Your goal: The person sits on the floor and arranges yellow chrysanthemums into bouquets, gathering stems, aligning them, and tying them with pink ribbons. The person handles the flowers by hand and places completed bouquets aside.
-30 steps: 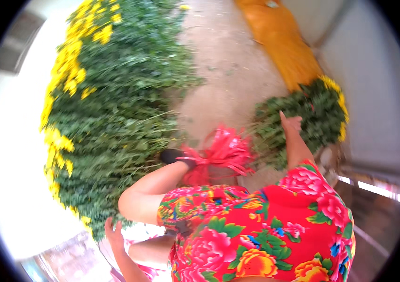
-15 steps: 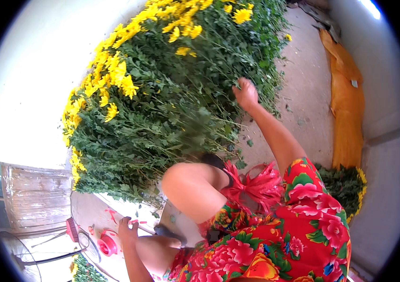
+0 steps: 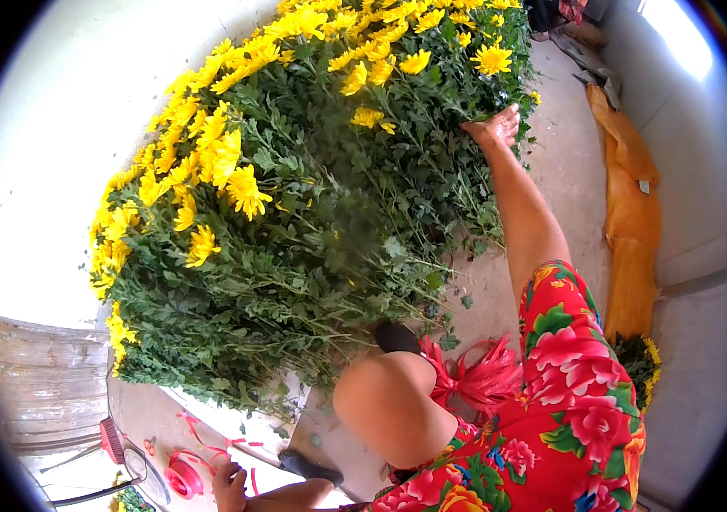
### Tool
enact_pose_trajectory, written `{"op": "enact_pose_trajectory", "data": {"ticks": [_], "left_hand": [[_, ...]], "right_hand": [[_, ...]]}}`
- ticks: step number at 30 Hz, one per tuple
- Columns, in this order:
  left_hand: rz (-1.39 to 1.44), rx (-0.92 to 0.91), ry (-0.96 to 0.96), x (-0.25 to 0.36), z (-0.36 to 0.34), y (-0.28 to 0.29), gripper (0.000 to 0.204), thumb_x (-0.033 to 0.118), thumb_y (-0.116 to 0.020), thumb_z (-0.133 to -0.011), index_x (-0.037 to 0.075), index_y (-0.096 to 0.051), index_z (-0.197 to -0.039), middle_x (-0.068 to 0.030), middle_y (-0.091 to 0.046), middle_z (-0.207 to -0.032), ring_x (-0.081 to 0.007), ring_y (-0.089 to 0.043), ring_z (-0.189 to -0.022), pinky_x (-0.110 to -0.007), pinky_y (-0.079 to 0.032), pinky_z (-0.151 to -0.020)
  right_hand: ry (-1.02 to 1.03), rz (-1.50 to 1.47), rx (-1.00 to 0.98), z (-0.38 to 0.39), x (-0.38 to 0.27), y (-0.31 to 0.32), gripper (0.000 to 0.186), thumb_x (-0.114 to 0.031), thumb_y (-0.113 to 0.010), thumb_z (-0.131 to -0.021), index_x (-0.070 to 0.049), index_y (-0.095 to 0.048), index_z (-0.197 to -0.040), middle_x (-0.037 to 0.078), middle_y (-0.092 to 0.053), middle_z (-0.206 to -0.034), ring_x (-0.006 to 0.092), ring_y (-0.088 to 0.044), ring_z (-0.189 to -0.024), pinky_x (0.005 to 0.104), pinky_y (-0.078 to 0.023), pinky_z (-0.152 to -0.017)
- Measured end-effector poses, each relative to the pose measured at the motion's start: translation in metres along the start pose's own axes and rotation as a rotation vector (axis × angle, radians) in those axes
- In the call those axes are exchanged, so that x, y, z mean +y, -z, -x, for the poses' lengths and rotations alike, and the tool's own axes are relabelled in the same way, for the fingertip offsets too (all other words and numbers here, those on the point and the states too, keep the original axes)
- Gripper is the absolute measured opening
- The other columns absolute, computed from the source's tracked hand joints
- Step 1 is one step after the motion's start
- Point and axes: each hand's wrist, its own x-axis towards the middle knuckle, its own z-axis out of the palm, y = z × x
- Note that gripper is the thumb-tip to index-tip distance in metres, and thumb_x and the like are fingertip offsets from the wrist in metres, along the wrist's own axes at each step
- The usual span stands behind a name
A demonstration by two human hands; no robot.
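Note:
A large heap of yellow chrysanthemums (image 3: pixel 248 189) with long leafy green stems lies in front of me, blooms toward the far and left sides. My right hand (image 3: pixel 496 130) is stretched to the heap's far right edge, its fingers spread against the leaves; nothing shows gripped in it. At the lower left, my left hand (image 3: pixel 229 486) hangs by my leg with fingers loosely bent and apart, holding nothing I can see. Beside it sits a red plastic roll (image 3: pixel 184 476) with loose red strips (image 3: pixel 201 441) around it.
A bunch of red plastic strips (image 3: pixel 487 375) lies by my knee. At the left are a red brush (image 3: pixel 111 439) and a fan (image 3: pixel 82 499). An orange sheet (image 3: pixel 632 205) lies along the right wall, with more yellow flowers (image 3: pixel 649 367) below it.
My right hand has moved farther out and right, from the middle of the stems to the heap's far edge. My left hand has dropped lower in view. The whole view has shifted.

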Motion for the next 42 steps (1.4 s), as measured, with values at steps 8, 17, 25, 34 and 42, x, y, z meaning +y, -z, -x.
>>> {"op": "enact_pose_trajectory", "data": {"ticks": [8, 17, 25, 34, 42], "left_hand": [[-0.123, -0.044, 0.078, -0.017, -0.019, 0.010, 0.027, 0.007, -0.069, -0.080, -0.005, -0.067, -0.103, -0.0119, -0.070, -0.086, -0.0174, -0.067, -0.074, -0.031, -0.052, -0.058], [0.011, -0.129, -0.023, -0.065, -0.041, 0.000, 0.030, 0.009, -0.071, -0.082, -0.007, -0.065, -0.107, -0.0130, -0.071, -0.092, -0.0176, -0.067, -0.084, -0.031, -0.053, -0.073], [-0.180, -0.103, -0.132, -0.029, -0.007, 0.001, 0.038, 0.012, -0.070, -0.080, -0.010, -0.064, -0.110, -0.0225, -0.073, -0.094, -0.0277, -0.071, -0.086, -0.035, -0.055, -0.076], [-0.301, -0.069, -0.244, -0.018, 0.008, 0.001, 0.037, 0.015, -0.069, -0.083, -0.007, -0.065, -0.112, -0.0231, -0.073, -0.093, -0.0284, -0.072, -0.083, -0.037, -0.056, -0.075], [-0.350, -0.059, -0.321, -0.027, -0.002, -0.012, 0.039, 0.022, -0.070, -0.083, -0.003, -0.067, -0.113, -0.0216, -0.074, -0.097, -0.0315, -0.072, -0.089, -0.039, -0.055, -0.078]], "right_hand": [[0.464, 0.084, -0.102, -0.056, -0.005, 0.013, 0.125, -0.035, -0.095, -0.059, -0.011, -0.019, -0.155, 0.021, -0.051, -0.142, 0.0385, -0.048, -0.133, 0.0504, -0.042, -0.107], [0.602, 0.116, 0.121, -0.070, 0.030, -0.014, 0.084, -0.040, -0.088, -0.064, -0.020, -0.057, -0.139, 0.012, -0.056, -0.141, 0.0335, -0.051, -0.130, 0.0446, -0.046, -0.104], [0.597, -0.217, 0.113, -0.004, 0.022, 0.032, 0.062, -0.027, -0.083, -0.073, -0.023, -0.058, -0.130, 0.013, -0.071, -0.116, 0.0388, -0.066, -0.106, 0.0470, -0.053, -0.085], [0.782, 0.165, 0.040, 0.077, 0.006, 0.085, 0.048, -0.028, -0.072, -0.075, -0.010, -0.067, -0.120, 0.017, -0.072, -0.102, 0.0351, -0.067, -0.102, 0.0448, -0.053, -0.089], [0.856, 0.307, -0.026, 0.231, -0.036, 0.121, 0.037, -0.024, -0.078, -0.075, -0.007, -0.060, -0.102, 0.014, -0.073, -0.087, 0.0329, -0.072, -0.086, 0.0418, -0.057, -0.075]]}}
